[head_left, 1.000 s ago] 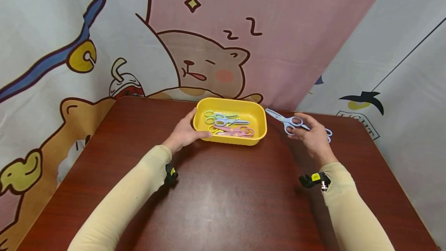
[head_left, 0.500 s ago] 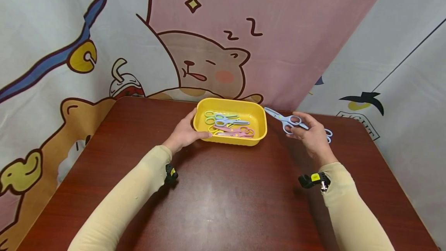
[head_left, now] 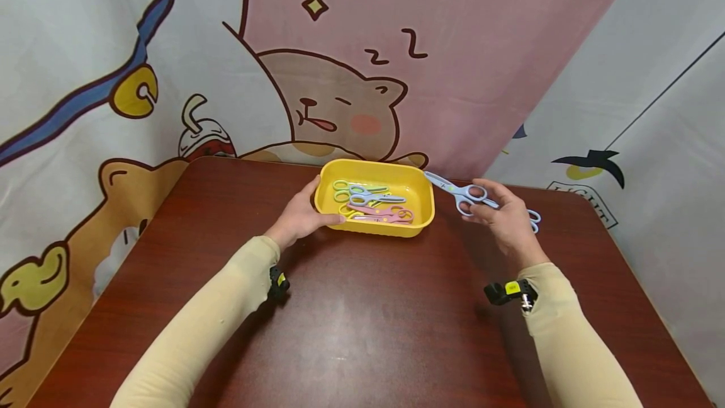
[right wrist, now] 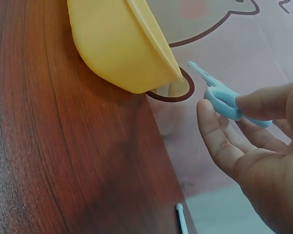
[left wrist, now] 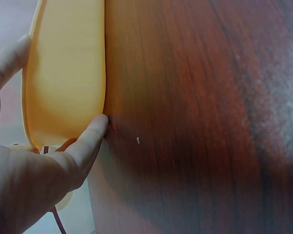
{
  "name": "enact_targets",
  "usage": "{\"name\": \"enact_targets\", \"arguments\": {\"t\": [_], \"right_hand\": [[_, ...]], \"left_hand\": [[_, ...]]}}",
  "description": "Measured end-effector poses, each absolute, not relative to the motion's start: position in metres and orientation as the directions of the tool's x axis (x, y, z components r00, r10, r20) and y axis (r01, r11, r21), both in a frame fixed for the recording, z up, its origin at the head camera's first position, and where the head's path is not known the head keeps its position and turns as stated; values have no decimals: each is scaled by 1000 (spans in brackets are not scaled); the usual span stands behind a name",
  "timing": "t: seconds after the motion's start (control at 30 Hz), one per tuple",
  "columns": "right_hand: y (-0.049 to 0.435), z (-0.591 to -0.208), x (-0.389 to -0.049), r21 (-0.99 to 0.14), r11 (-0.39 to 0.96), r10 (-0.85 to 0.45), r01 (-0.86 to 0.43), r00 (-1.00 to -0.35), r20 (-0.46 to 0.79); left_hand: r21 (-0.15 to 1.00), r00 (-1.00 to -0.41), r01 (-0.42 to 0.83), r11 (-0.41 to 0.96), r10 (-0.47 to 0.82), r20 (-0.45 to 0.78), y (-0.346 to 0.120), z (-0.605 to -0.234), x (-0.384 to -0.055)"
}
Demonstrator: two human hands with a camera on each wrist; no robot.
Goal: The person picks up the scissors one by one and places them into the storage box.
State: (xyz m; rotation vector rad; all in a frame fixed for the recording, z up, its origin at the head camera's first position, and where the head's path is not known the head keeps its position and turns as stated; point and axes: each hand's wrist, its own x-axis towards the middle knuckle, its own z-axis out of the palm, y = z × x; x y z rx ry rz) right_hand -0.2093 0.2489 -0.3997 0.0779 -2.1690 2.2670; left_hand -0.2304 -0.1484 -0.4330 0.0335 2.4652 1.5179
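Observation:
A yellow plastic tub [head_left: 421, 230] stands near the table's back edge, several small scissors lying in it: green ones [head_left: 341, 195], blue ones [head_left: 370, 196], pink ones [head_left: 391, 213]. My left hand [head_left: 299, 216] grips the tub's left end, thumb on the front side and fingers toward the back; the left wrist view shows thumb and finger on either side of the yellow wall [left wrist: 68, 73]. To the right, my right hand [head_left: 506, 219] pinches blue scissors [head_left: 453, 189] by the handles, between thumb and fingers. Their blades point left, the tip overlapping the tub's right rim in the head view.
Behind the right hand lie more blue scissors, with their handle loops [head_left: 534, 220] showing; a narrow tip [right wrist: 180, 208] shows in the right wrist view. A brown wooden table [head_left: 362, 320] bears everything. Cloth printed with cartoons [head_left: 453, 68] hangs right behind its back edge.
My right hand has shifted slightly left with the blue scissors, bringing their tip from beside the tub to over its right rim. The left hand and the tub have stayed in place.

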Motion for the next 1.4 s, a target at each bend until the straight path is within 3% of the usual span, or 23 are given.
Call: {"name": "enact_targets", "arguments": {"t": [1.4], "right_hand": [[205,-374,-228,-972,233,-197,46,-976,-93]], "left_hand": [[879,-968,-106,465,155,-198,-150,-432,-230]]}}
